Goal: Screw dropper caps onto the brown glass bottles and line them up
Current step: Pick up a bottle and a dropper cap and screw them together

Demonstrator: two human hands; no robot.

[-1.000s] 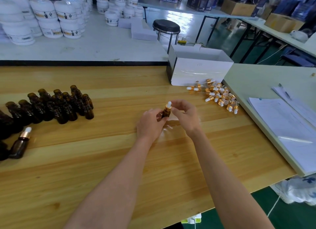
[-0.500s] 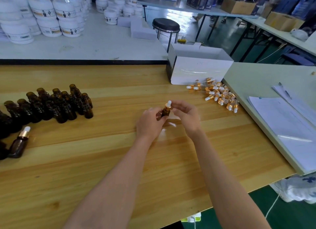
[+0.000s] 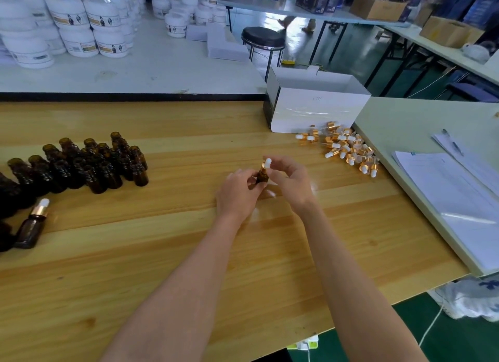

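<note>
Over the middle of the wooden table, my left hand grips a small brown glass bottle. My right hand pinches the gold dropper cap with a white bulb that sits on the bottle's neck. Several uncapped brown bottles stand grouped at the left. One capped bottle stands apart at the far left. A heap of loose gold and white dropper caps lies at the right.
A white open box stands behind the caps. Papers and a pen lie on the pale table at the right. White jars are stacked on the far table, near a black stool.
Both hands stay on the bottle and cap in almost the same place; my right fingers shifted slightly on the cap.
</note>
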